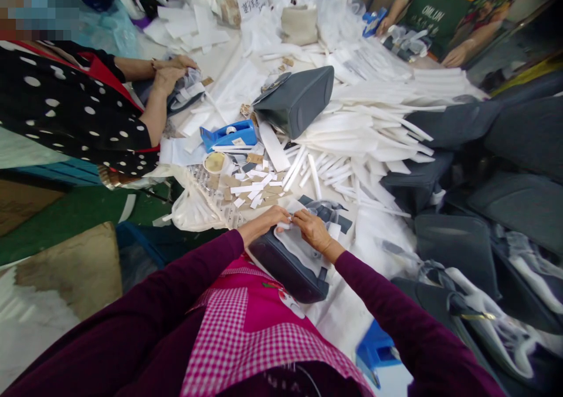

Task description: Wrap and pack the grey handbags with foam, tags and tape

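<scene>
A dark grey handbag point(288, 262) lies tilted at the table edge against my apron. White wrapping point(297, 243) covers part of its upper side. My left hand point(266, 222) is closed on a bit of this wrapping at the bag's far left end. Close beside it, my right hand point(313, 233) pinches the same wrapping with bent fingers; the fingertips of both hands nearly meet. Just past my right hand is clear plastic film point(328, 210) around dark parts of the bag, probably its straps.
Beyond are paper scraps point(253, 189), a blue tape dispenser point(231, 134), another dark handbag point(297, 101) and piled white foam strips point(365, 127). More dark bags point(457, 244) crowd the right. Another blue dispenser point(378, 347) sits near my right forearm. Co-workers' hands point(169, 74) work at left and far right.
</scene>
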Demonstrator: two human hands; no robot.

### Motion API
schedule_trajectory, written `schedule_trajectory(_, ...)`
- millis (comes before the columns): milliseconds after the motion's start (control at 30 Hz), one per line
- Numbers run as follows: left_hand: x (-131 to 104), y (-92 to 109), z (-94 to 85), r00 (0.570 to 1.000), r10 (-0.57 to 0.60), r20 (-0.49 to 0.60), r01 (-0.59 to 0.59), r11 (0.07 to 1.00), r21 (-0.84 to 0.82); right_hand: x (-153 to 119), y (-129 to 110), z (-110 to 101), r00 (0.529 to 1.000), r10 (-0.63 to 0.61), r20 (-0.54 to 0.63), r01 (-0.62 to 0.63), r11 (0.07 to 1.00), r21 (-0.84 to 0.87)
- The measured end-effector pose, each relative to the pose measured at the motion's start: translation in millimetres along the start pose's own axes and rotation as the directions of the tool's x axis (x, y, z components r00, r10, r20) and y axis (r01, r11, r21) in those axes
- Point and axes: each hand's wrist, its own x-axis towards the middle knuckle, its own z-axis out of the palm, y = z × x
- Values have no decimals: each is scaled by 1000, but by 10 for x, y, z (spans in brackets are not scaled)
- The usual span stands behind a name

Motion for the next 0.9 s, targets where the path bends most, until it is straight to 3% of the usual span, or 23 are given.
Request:
schedule_trajectory(200, -28, 43, -32, 1000, -3, -5, 2, 1000, -19, -68, -16, -50, 999, -14, -32, 15, 1000, 19)
schedule_trajectory(433, 26, 132, 101, 989, -131, 61, 134, 990, -40, -120, -70, -29, 998, 68, -5, -67, 997, 24)
schedule_trajectory(667, -11, 268, 141, 991, -129, 18, 129, 992, 12, -148, -310, -123, 979, 203, -28, -204, 978, -43)
schedule_trajectory(800, 14, 316, 157, 989, -137, 47, 133, 989, 70, -231, -534, -141, 936, 334, -114, -342, 938, -61)
schedule_trajectory(900, 32, 330, 157, 988, -132, 75, 122, 985, 125, -376, -741, -109, 846, 460, -269, -453, 887, 90)
